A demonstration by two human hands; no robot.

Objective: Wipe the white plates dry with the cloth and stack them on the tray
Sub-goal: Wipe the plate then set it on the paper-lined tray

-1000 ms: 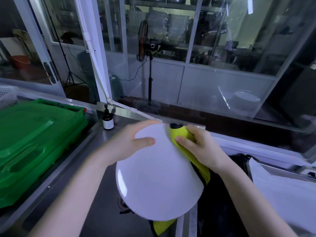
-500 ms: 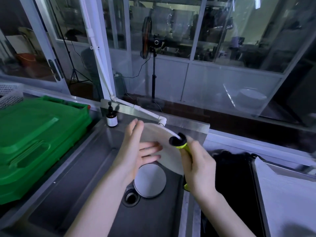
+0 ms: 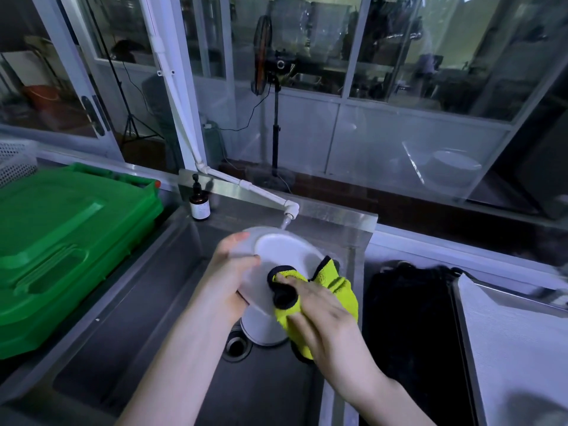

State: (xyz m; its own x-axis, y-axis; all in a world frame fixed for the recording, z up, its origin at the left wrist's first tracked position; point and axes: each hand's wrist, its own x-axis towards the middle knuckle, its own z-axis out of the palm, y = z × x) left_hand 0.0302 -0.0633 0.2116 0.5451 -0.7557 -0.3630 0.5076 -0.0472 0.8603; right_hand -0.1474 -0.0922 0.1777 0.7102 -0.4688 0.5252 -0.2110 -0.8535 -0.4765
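Left hand (image 3: 229,278) grips white plate (image 3: 285,253) by left rim, fingers curled round edge, tilted above steel sink (image 3: 153,333). Right hand (image 3: 319,309) fingers pinch bunched yellow cloth (image 3: 335,287), pressing it on plate face. Second plate (image 3: 261,329) lies in sink below.

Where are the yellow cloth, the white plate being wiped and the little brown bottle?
yellow cloth (image 3: 336,279): head view, on the fold beside the plate.
white plate (image 3: 282,250): head view, on its bare face.
brown bottle (image 3: 199,207): head view, on its label.
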